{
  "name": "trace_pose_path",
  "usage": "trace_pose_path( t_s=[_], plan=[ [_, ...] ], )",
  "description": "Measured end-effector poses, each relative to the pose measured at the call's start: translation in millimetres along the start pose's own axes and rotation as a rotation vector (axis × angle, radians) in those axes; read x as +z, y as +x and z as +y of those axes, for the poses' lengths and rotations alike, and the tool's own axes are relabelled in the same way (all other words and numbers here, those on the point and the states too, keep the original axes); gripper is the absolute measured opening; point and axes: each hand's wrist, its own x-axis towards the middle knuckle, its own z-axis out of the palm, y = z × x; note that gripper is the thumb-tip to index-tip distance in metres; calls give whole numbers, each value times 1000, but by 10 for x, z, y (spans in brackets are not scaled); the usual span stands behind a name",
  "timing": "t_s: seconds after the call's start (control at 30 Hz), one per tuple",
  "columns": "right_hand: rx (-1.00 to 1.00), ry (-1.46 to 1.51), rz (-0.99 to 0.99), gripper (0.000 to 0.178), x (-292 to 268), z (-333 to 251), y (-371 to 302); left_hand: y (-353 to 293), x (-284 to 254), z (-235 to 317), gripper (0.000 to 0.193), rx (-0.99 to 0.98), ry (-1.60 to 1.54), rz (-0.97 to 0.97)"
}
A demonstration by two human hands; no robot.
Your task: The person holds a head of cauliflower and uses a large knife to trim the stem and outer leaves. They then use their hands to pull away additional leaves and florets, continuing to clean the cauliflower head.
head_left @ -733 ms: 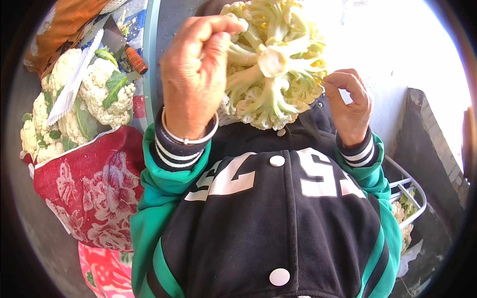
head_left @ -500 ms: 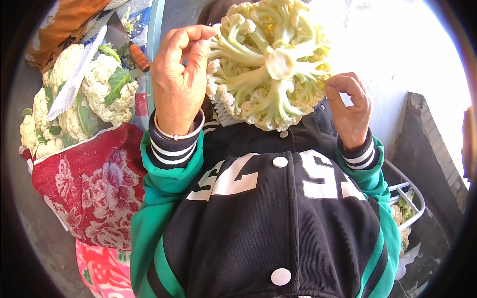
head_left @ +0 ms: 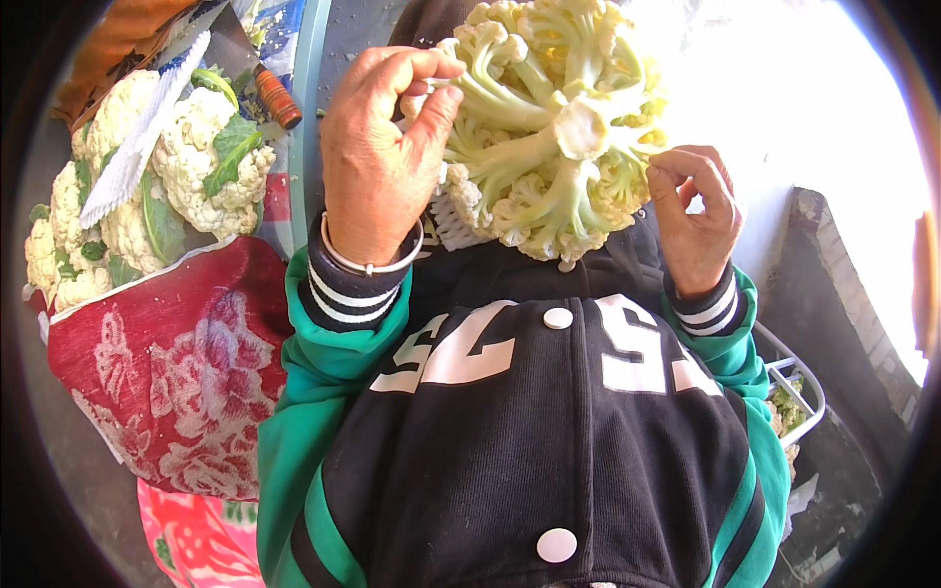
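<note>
A large cauliflower head (head_left: pixel 580 129) sits stem side up above my lap, its cut stem and branching stalks facing me. At its left edge, my left hand (head_left: pixel 387 147) is closed in a pinch, thumb and forefinger at the outer florets. My right hand (head_left: pixel 698 211) pinches at the opposite edge, with its fingers curled. Exactly what lies between the fingertips is partly hidden. White ribbed netting (head_left: pixel 459 223) peeks out under the cauliflower's lower left side.
On the left, several cauliflowers (head_left: pixel 211 162) with green leaves lie beside a red flowered cloth (head_left: pixel 172 372). A white mesh sleeve (head_left: pixel 147 132) rests on them, near a knife with a banded handle (head_left: pixel 277 96). At right stands a white metal frame (head_left: pixel 806 407) with more florets behind it.
The cauliflower has shifted slightly to the right. My left hand has moved right along with it, while my right hand has moved only a little. Both hands keep their pinched shape.
</note>
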Motion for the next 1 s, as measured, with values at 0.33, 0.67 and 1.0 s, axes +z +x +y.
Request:
trace_pose_path(
  t_s=[0.33, 0.67, 1.0],
  plan=[
    [-99, -42, -70, 17, 192, -285, 101, -125, -132, -60, 18, -26, 67, 51],
    [-256, -113, -147, 18, 427, -590, 332, -217, -367, -151, 13, -105, 33, 181],
    [-22, 83, -219, 24, 465, -511, 379, -210, -391, -113, 10, -138, 42, 152]
  ],
)
